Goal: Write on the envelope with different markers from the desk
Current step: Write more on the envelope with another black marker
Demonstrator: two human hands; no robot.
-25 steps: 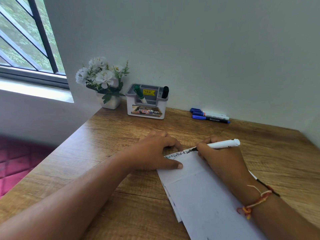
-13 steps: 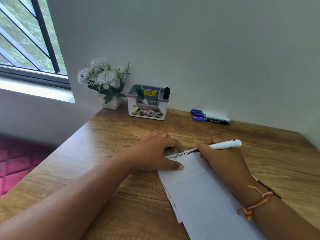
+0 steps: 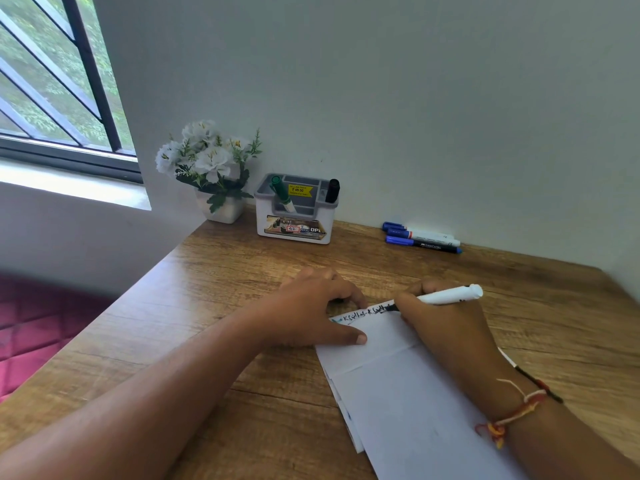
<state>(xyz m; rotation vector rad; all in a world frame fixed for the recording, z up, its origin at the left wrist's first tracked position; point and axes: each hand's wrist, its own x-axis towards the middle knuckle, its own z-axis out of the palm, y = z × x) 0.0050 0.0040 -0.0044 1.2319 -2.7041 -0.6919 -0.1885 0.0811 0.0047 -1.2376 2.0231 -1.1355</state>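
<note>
I see the right hand (image 3: 446,327) clenched around a white marker (image 3: 448,295), the barrel slanting up to the right and its dark tip touching the far edge of the envelope (image 3: 391,386). A line of dark handwriting runs along that far edge, from the left corner up to the tip. The hand rests on the envelope's right part, with a red and yellow thread band (image 3: 512,414) on the wrist nearer to me.

The left hand (image 3: 318,306) grips nothing; it lies flat, palm down, at the envelope's far left corner. Its thumb presses on the paper just below the writing, and its fingers reach over the far edge onto the worktop (image 3: 214,306). So the envelope sits between and under both hands, running from them toward the near right corner of the view. More white sheets show beneath its left edge.

Further out, against the far wall, three markers (image 3: 420,236) with blue caps lie side by side on the worktop, well apart from the right hand. To their left stands a grey holder (image 3: 296,216) with a green marker (image 3: 281,194) leaning in its left part and a black marker (image 3: 332,191) upright at its right corner. Left of that, a small white pot of white flowers (image 3: 207,164) stands in the far left corner, near the window (image 3: 55,84).
</note>
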